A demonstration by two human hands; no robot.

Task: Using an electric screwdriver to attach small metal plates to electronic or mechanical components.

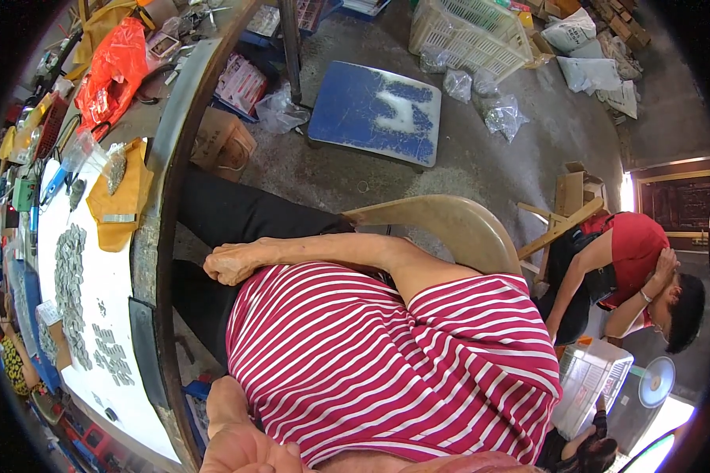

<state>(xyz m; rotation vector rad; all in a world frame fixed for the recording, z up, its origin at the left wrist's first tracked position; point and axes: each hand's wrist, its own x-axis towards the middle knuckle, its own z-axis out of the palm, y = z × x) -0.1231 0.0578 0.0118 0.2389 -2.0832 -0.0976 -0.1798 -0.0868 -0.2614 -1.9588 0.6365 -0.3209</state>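
The picture lies on its side relative to my body, with the table's edge on its left. My right hand point(230, 263) rests on my lap beside my striped red and white shirt point(386, 363), its fingers curled in and nothing visible in them. My left hand point(248, 449) is raised close by at the lower edge; its palm side shows, but its fingers are mostly cut off. Neither hand touches the table point(151, 260). Small grey metal-looking pieces point(69, 292) lie in rows and heaps on a white sheet point(106, 276), next to a yellow cloth point(122, 201).
A red plastic bag point(114, 79) and tools clutter the table's far end. On the floor stand a blue platform point(375, 110) and a white crate point(473, 35), near clear bags point(503, 117). A chair point(450, 217) is behind me. A person in red point(635, 252) bends near another crate point(592, 378).
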